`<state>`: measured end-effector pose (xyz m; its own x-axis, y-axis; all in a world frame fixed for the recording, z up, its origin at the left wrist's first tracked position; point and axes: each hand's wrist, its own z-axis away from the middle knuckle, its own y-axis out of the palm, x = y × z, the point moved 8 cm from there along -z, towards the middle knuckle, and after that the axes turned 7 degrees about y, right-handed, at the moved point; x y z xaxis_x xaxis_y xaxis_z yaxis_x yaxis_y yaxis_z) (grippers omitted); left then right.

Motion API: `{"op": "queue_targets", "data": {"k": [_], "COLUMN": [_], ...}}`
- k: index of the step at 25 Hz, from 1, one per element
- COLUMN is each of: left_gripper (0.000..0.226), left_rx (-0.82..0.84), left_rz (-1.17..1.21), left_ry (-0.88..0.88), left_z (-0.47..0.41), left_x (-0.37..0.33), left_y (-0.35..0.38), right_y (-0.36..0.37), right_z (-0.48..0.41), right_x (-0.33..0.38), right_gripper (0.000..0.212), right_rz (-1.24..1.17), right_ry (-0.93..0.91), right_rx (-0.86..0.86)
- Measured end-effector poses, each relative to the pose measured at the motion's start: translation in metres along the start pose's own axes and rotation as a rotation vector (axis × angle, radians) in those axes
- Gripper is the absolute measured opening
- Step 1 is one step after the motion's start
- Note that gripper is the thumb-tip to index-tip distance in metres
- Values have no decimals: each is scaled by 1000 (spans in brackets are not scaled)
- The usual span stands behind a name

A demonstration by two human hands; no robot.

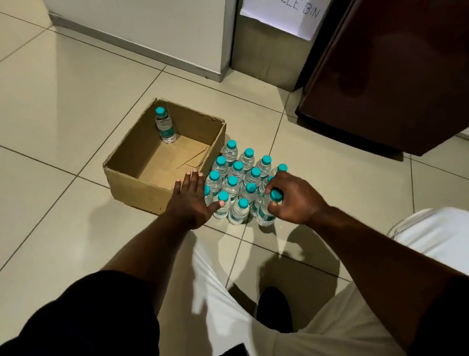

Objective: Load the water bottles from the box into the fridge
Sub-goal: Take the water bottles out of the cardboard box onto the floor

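Observation:
An open cardboard box point(132, 180) sits on the tiled floor with one teal-capped water bottle point(164, 125) standing in its far corner. Right of the box, several more small bottles point(237, 174) stand packed together on the floor. My left hand point(190, 202) is spread flat, fingers straight, against the left side of that cluster, thumb touching a front bottle. My right hand point(294, 198) grips the neck of a bottle point(266, 209) at the cluster's front right. The dark brown fridge point(387, 67) stands shut at the upper right.
A grey bin point(271, 48) with a paper sign reading RECYCLE BIN stands between a white wall corner point(159, 23) and the fridge. My white-trousered knees point(443, 240) and a dark shoe point(273, 306) are below the hands.

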<state>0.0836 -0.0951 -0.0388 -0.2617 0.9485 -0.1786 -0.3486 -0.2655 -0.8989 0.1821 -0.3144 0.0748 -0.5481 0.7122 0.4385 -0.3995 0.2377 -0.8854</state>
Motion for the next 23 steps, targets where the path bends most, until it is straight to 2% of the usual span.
{"op": "queue_targets", "data": {"k": [4, 7, 17, 23], "left_gripper": [102, 101, 104, 104], "left_rx": [12, 17, 16, -9], "left_rz": [-2, 13, 25, 20], "left_ry": [-3, 15, 53, 54], "left_z": [5, 6, 6, 9], "left_x": [4, 3, 3, 3], "left_y": [0, 1, 7, 2], "right_y": [43, 70, 103, 78], "right_z": [0, -5, -13, -24], "right_x": [-19, -24, -35, -17], "right_gripper": [38, 35, 39, 59], "right_rz": [65, 55, 41, 149], "right_ry": [127, 155, 253, 190], "right_rx": [138, 191, 223, 119]}}
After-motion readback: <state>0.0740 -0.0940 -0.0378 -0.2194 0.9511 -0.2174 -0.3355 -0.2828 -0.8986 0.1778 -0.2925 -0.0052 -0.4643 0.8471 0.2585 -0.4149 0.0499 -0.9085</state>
